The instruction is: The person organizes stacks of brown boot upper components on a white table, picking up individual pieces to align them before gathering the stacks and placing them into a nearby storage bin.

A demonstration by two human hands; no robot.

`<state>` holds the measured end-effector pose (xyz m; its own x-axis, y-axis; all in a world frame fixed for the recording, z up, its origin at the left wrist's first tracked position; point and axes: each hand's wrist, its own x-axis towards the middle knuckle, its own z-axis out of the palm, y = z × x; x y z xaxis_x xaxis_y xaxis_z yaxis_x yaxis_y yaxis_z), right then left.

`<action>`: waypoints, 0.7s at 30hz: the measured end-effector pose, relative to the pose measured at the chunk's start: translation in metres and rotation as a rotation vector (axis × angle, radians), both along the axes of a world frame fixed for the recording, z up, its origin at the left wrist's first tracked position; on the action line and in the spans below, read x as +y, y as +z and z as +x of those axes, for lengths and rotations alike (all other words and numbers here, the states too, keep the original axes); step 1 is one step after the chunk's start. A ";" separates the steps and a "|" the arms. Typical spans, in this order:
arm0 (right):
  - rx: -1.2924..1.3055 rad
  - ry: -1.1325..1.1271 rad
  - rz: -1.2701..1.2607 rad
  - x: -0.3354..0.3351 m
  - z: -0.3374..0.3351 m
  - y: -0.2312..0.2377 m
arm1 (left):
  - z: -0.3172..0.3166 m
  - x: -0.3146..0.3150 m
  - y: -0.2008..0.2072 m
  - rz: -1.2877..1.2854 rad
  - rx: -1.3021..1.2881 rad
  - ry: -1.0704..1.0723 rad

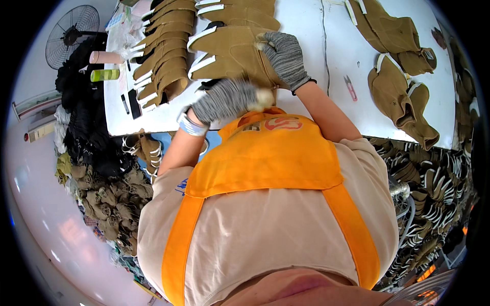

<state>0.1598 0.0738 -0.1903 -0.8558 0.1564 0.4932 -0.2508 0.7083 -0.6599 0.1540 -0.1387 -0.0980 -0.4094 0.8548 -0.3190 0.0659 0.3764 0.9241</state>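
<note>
Slippage seems the main risk: if the right hand (287, 60) pulled too strongly, the brown upper (232, 53) could drag its overlapping neighbours out of order on the white table (339, 46). The right fingers are bent and appear to pinch its right edge between the pale fingertips. The left hand (232, 99) is blurred near the lower edge of the piece, so I cannot tell whether its fingers are spread or pressed together. The upper lies at the upper centre of the frame, right of another row of uppers (166, 56). It looks matte, with curved stitching and white bands at its left end.
</note>
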 end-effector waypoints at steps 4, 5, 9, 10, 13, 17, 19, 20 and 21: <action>0.054 0.049 0.065 -0.006 0.000 -0.006 | -0.042 0.021 0.006 0.152 0.543 0.396; 0.030 0.056 0.097 -0.005 0.001 -0.006 | -0.060 0.028 -0.005 0.061 0.740 0.359; 0.038 0.102 0.172 -0.005 0.001 -0.011 | -0.113 0.048 -0.036 -0.243 1.142 0.059; 0.073 0.112 0.180 -0.006 0.001 -0.016 | -0.119 0.053 -0.044 -0.278 1.179 0.039; 0.047 0.123 0.230 0.003 0.003 -0.021 | -0.128 0.068 -0.033 -0.293 0.945 0.022; 0.107 0.262 0.342 -0.003 0.022 0.018 | -0.140 0.049 -0.012 0.010 1.008 0.370; 0.027 0.272 0.316 -0.004 0.032 0.026 | -0.146 0.045 0.011 0.094 0.884 0.428; 0.068 0.267 0.294 -0.004 0.035 0.028 | -0.147 0.046 0.021 0.046 0.691 0.463; 0.111 0.267 0.275 -0.005 0.037 0.031 | -0.146 0.046 0.022 0.090 0.676 0.471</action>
